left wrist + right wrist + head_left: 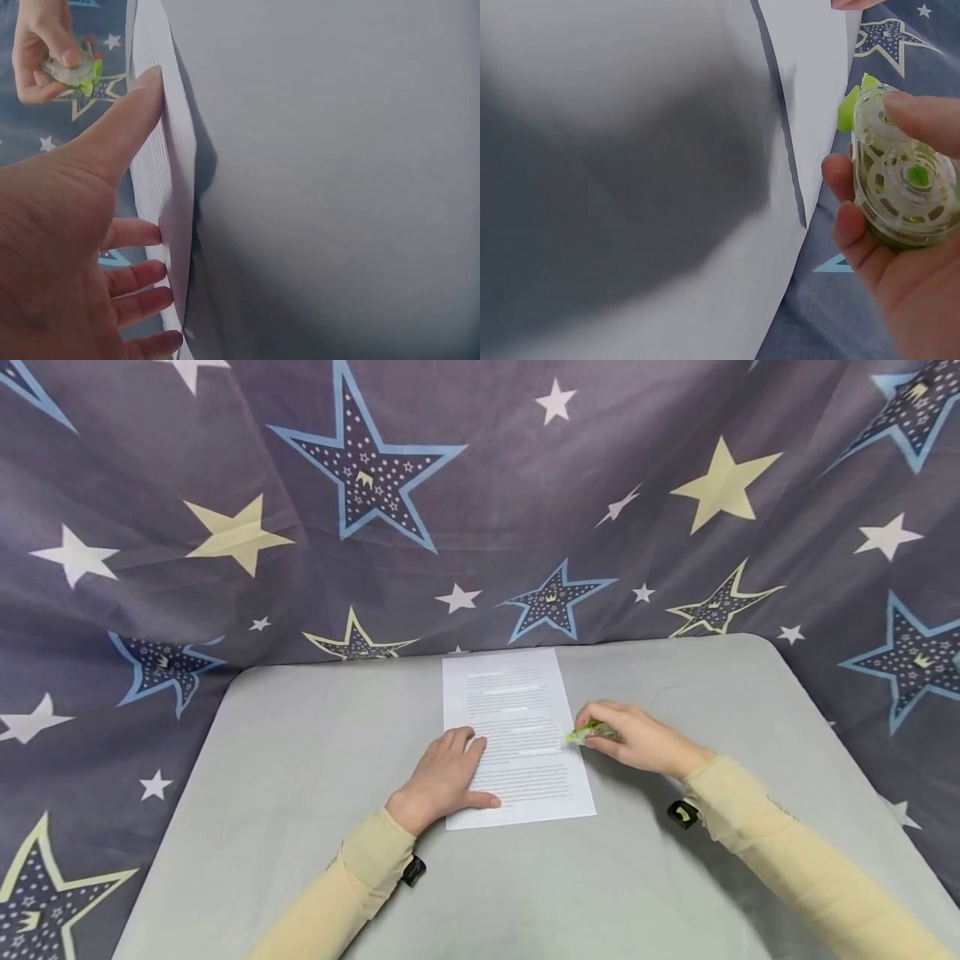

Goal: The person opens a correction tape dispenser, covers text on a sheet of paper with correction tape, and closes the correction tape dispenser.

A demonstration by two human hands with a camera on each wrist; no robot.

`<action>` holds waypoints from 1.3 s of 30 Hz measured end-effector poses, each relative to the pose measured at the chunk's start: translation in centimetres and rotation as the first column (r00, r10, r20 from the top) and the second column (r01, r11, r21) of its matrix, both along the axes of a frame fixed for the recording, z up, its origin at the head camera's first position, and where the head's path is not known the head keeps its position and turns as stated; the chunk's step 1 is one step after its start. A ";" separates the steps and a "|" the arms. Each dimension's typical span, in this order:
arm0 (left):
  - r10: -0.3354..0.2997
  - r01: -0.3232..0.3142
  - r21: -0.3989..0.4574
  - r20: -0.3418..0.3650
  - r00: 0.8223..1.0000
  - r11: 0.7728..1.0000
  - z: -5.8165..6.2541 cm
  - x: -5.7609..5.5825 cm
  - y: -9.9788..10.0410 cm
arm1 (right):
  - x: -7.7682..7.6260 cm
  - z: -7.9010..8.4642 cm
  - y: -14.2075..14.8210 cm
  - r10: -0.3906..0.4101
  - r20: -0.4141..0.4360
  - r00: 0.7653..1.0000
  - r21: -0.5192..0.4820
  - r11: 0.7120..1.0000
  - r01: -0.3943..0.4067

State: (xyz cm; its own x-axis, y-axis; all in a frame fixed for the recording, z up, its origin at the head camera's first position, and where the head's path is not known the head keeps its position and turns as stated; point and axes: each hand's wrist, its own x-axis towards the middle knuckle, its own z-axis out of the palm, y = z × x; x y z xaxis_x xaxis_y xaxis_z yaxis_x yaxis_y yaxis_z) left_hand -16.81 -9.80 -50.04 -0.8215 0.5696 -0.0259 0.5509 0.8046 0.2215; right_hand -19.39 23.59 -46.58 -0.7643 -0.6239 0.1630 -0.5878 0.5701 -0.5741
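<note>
A printed sheet of paper lies on the grey table, with several white strips covering parts of its text lines. My left hand rests on the sheet's lower left side, fingers spread; in the left wrist view the thumb and fingertips touch the paper. In my right hand I hold a correction tape dispenser, pinched between thumb and fingers. It has a clear body with round gears inside and a bright green tip. That tip is at the sheet's right edge, near the text's middle lines.
The grey table has rounded far corners. Behind and beside it hangs a dark curtain printed with stars. Each forearm wears a pale yellow sleeve with a small black device at the wrist.
</note>
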 end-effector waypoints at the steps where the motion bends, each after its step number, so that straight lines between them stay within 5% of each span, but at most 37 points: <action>1: -0.004 0.004 0.002 -0.011 1.000 1.000 -0.1 0.0 0.0 | 0.2 -0.1 0.0 0.001 -0.005 1.000 -0.002 1.000 -0.001; 6: 0.011 -0.011 0.031 0.000 1.000 0.999 -0.3 0.2 -0.2 | 1.5 -0.5 0.1 -0.001 -0.015 1.000 -0.022 1.000 0.001; 11: 0.054 -0.053 0.058 -0.018 0.998 0.997 -0.4 0.7 -0.4 | 2.9 -0.2 -0.3 -0.032 0.062 0.998 -0.074 0.997 0.036; 14: 0.077 -0.063 0.170 -0.080 0.994 0.983 -0.3 1.3 -0.2 | 3.8 0.2 -0.6 -0.039 0.104 0.994 -0.101 0.994 0.050; 18: 0.046 -0.001 0.401 -0.102 0.994 0.916 0.6 2.5 0.7 | 4.8 0.7 -1.2 -0.004 0.128 0.992 -0.155 0.988 0.024; 21: -0.031 0.047 0.534 -0.039 0.999 0.844 1.4 3.5 1.6 | 5.6 1.3 -1.8 0.030 0.126 0.992 -0.205 0.979 -0.003; 24: -0.081 0.040 0.599 0.042 0.996 0.799 1.8 4.3 2.3 | 6.1 1.9 -2.6 0.051 0.112 0.992 -0.220 0.975 -0.025; 33: -0.120 0.027 0.671 0.094 0.988 0.741 2.1 5.3 3.7 | 7.0 2.9 -4.2 0.113 0.060 0.992 -0.203 0.974 -0.099; 39: -0.147 0.054 0.677 0.080 0.986 0.734 2.6 5.2 4.0 | 7.2 3.5 -5.1 0.137 0.101 0.985 -0.197 0.974 -0.115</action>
